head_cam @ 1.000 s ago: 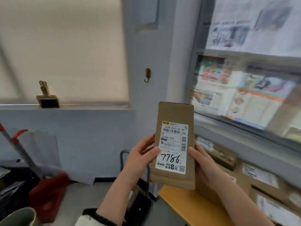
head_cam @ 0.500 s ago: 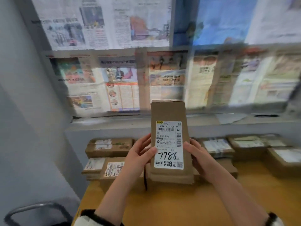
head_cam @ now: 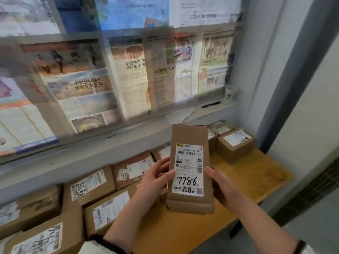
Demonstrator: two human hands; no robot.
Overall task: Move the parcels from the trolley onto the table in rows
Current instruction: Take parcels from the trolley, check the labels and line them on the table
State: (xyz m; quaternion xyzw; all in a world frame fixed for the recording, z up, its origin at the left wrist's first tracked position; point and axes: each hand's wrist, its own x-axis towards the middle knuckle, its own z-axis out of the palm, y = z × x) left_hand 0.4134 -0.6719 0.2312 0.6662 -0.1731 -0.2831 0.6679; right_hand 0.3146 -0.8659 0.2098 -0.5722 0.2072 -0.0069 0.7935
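Your view has swung right since the earlier frame, bringing the bench's (head_cam: 260,173) right end into sight. Your left hand (head_cam: 156,177) and right hand (head_cam: 221,186) each grip a side of the upright "7786" parcel (head_cam: 189,169), held above bare bench between the labelled boxes (head_cam: 102,198) at left and the small box (head_cam: 235,144) at right.

Parcel (head_cam: 190,169) between hands, above table (head_cam: 256,173); boxes (head_cam: 91,186) left, behind.
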